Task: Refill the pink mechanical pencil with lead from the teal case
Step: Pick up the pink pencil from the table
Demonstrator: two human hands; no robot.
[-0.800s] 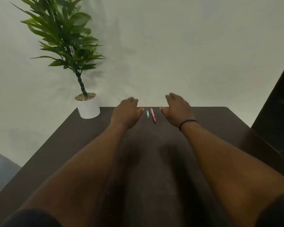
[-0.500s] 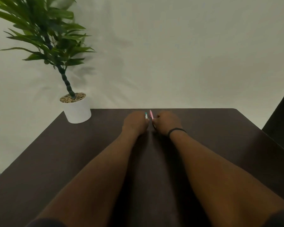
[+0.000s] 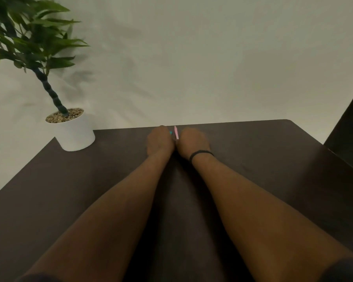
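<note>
Both hands sit side by side near the far edge of the dark table (image 3: pixel 253 151). My left hand (image 3: pixel 160 142) is closed around the teal lead case (image 3: pixel 170 132), of which only a small tip shows between the hands. My right hand (image 3: pixel 193 143), with a black band at the wrist, is closed on the pink mechanical pencil (image 3: pixel 176 132); its upper end sticks up and away from me. The rest of both objects is hidden behind my knuckles.
A white pot (image 3: pixel 73 131) with a green plant stands on the table's far left corner. A pale wall rises behind the table. A dark piece of furniture (image 3: pixel 348 131) stands at the right edge.
My hands, open on either side of the case and pencil 0.8 s ago, have closed around them. They now sit close together holding the two objects.
</note>
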